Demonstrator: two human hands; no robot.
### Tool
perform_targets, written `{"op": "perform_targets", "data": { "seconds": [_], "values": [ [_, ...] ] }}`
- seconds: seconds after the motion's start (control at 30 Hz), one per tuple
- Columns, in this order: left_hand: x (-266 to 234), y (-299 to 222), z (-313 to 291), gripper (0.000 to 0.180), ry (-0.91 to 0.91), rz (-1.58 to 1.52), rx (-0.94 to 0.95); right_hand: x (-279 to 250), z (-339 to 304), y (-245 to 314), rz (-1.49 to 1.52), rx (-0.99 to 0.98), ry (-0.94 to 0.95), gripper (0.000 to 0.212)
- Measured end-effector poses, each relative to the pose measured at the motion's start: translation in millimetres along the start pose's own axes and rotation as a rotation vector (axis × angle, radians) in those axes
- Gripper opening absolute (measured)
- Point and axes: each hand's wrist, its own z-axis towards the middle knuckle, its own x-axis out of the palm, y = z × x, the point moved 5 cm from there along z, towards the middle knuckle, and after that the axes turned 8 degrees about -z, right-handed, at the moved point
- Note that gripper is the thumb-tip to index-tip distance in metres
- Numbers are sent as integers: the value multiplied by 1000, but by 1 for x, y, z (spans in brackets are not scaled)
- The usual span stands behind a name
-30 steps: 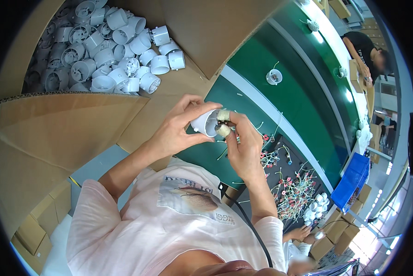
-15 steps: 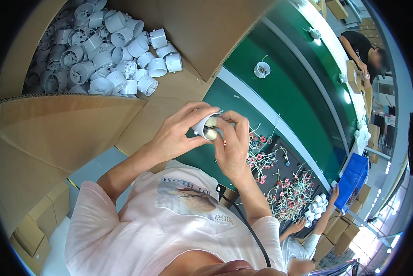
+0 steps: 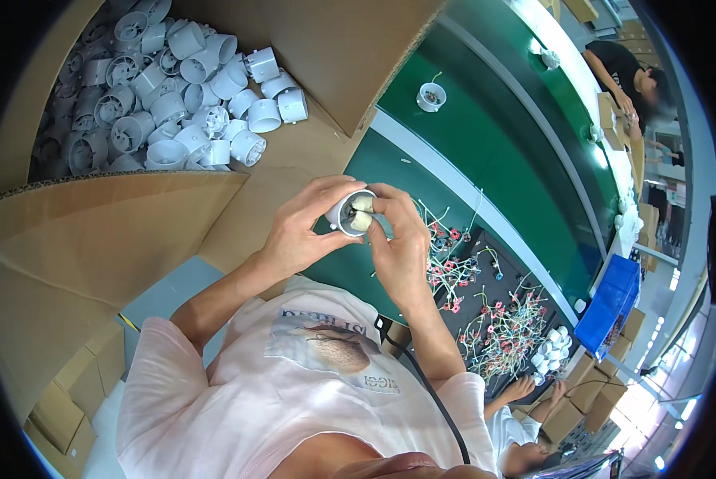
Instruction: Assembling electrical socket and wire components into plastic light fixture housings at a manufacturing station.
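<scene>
My left hand [image 3: 300, 219] is wrapped round a white plastic cup-shaped housing [image 3: 336, 215], its open mouth tilted up and to the right. At the mouth, my right hand [image 3: 399, 239] has its thumb and forefinger pinched together inside the rim. Pale cream coverings sit on those two fingertips. Something dark shows deep in the housing behind them, too hidden to name. To the right of my right hand lie loose wired parts [image 3: 452, 267] with red and white pieces and pale leads.
A large cardboard box [image 3: 118, 203] full of white housings [image 3: 166, 112] stands at the left. Beyond my hands runs a green conveyor belt [image 3: 494, 152] carrying a white housing with a wire. Blue bin [image 3: 609, 307], wired parts on a black mat [image 3: 474, 299], and a co-worker's hands [image 3: 522, 389] are right.
The housing in my left hand has turned its mouth further into view. Up the belt, the wired housing has shifted away and left. A co-worker's hand has drawn back from beside the blue bin.
</scene>
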Motion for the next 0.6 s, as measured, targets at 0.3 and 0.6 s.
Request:
{"op": "perform_targets", "data": {
  "seconds": [0.3,0.6],
  "values": [
    [1,6,-1,55,26,61,-66,-3,10,2,-3,-8,65,21],
    [9,24,25,61,23,221,-71,3,29,-80,216,73,7,19]
  ]
}}
